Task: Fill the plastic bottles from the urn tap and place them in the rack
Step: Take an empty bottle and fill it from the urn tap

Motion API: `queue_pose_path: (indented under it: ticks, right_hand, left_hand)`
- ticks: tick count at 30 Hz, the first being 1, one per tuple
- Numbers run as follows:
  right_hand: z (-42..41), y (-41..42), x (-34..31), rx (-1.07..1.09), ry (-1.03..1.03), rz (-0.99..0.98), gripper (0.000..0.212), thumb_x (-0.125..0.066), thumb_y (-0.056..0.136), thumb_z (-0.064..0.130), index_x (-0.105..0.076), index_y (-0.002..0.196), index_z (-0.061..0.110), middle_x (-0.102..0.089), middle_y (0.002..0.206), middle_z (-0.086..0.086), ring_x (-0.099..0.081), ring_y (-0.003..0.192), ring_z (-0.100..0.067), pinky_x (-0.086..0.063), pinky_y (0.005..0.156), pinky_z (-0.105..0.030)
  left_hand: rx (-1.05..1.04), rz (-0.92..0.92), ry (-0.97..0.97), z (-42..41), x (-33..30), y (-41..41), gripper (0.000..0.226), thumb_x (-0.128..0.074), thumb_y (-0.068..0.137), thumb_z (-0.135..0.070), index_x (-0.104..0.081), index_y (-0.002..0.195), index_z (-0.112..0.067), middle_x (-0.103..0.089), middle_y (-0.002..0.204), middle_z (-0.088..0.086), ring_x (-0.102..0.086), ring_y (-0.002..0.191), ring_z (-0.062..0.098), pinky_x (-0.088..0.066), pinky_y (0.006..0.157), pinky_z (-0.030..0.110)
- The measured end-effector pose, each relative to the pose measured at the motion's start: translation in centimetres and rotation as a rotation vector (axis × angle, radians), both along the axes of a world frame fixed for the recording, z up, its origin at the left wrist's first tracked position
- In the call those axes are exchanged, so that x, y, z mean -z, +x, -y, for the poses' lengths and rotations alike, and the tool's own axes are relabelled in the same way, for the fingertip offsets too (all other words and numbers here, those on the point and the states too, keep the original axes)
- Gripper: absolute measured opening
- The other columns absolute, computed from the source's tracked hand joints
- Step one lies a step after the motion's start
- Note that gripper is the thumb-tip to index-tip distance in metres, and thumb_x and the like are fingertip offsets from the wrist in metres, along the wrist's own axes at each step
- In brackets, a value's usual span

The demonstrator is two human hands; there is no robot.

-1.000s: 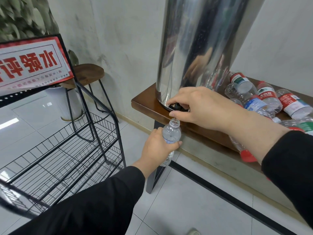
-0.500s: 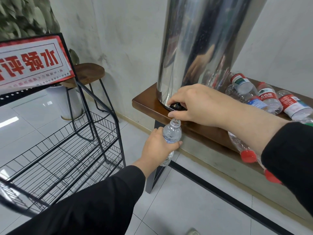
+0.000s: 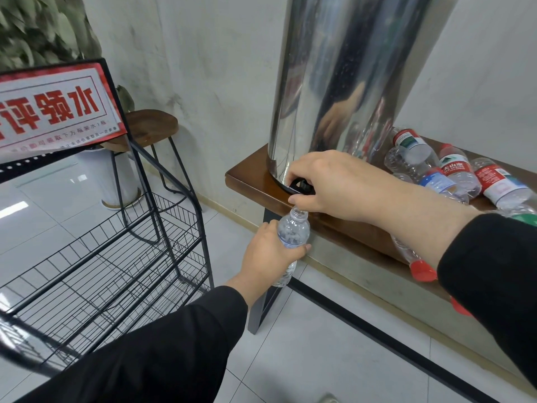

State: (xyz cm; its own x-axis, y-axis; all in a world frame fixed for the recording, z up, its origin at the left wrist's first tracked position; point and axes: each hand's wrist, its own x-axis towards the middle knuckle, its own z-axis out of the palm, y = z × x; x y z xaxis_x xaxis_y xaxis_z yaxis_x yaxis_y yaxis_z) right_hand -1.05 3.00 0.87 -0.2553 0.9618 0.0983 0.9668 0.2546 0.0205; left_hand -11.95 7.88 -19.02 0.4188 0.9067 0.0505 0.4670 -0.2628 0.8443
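Grey floor tiles (image 3: 334,353) and a pale wall surround a wooden table (image 3: 250,181) carrying a tall steel urn (image 3: 343,82), beside which several plastic bottles (image 3: 453,173) lie on their sides. Head view: the left hand (image 3: 268,255) is wrapped around an uncapped clear bottle (image 3: 292,234), held upright with its mouth directly under the black tap (image 3: 302,186); the right hand (image 3: 334,184) is closed on that tap. To the left stands the black wire rack (image 3: 110,257), its visible shelves bare, topped by a red-and-white sign (image 3: 55,109).
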Motion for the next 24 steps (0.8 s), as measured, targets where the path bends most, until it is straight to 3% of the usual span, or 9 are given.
queue_pose_path:
  ticks: [7,24]
  right_hand:
    - [0.05,-0.22,-0.25,0.013,-0.024,0.021,0.017,-0.064,0.092,0.036,-0.050,0.099,0.027,-0.050,0.093,0.008,-0.051,0.086,-0.017,-0.046,0.076,-0.032]
    - [0.21,-0.34,-0.40,0.027,-0.032,0.032,0.021,-0.060,0.094,0.037,-0.060,0.110,0.021,-0.058,0.099,0.003,-0.056,0.090,-0.019,-0.051,0.082,-0.039]
  left_hand:
    - [0.001,0.015,-0.007,0.13,-0.20,-0.07,0.055,-0.081,0.077,-0.058,-0.054,0.116,-0.029,-0.057,0.107,-0.006,-0.059,0.097,0.011,-0.049,0.082,0.025]
    - [0.001,0.008,-0.006,0.30,-0.37,-0.08,0.057,-0.080,0.078,-0.057,-0.051,0.118,-0.029,-0.054,0.108,-0.007,-0.057,0.099,0.010,-0.048,0.082,0.023]
